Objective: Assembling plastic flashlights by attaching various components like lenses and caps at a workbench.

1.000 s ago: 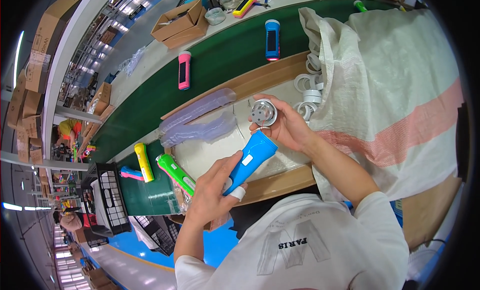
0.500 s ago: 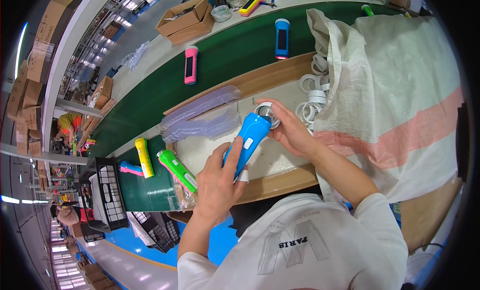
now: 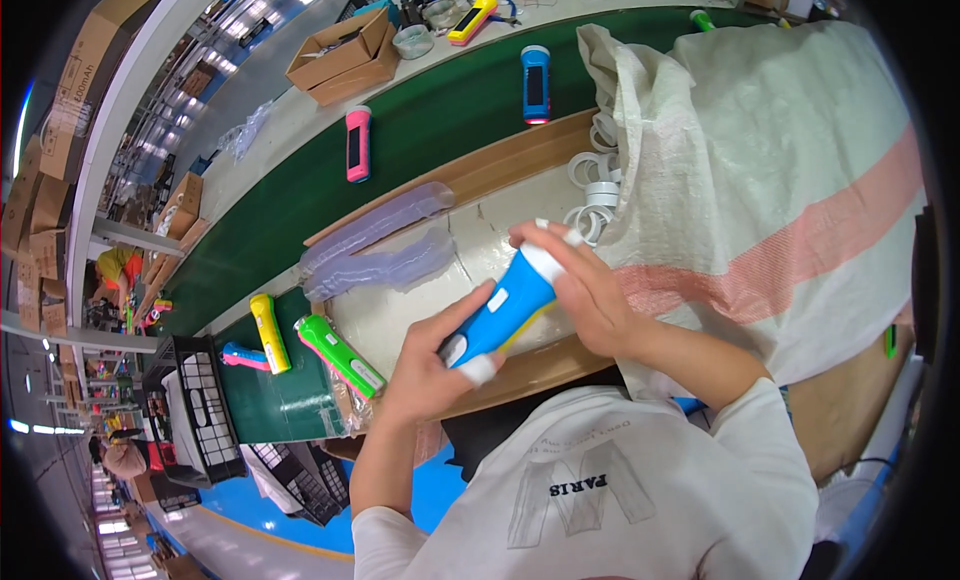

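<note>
My left hand is wrapped round the lower body of a blue flashlight with a white switch, tilted with its head up and to the right. A white ring sits round the flashlight's head. My right hand is closed over that ring and head, its fingers curving across the top. White coverings show on some fingertips. Beyond my right hand, several loose white rings lie beside a woven sack. Left of my left hand lies a green flashlight.
A yellow flashlight and a blue-pink one lie at the left. Clear plastic sleeves rest in the cardboard-edged work tray. Pink and blue flashlights stand along the green belt. Black crates are at lower left.
The white ring, held beside the lens before, is now round the flashlight's head. My right hand has closed over it. The flashlight has turned slightly, and the whole view has shifted.
</note>
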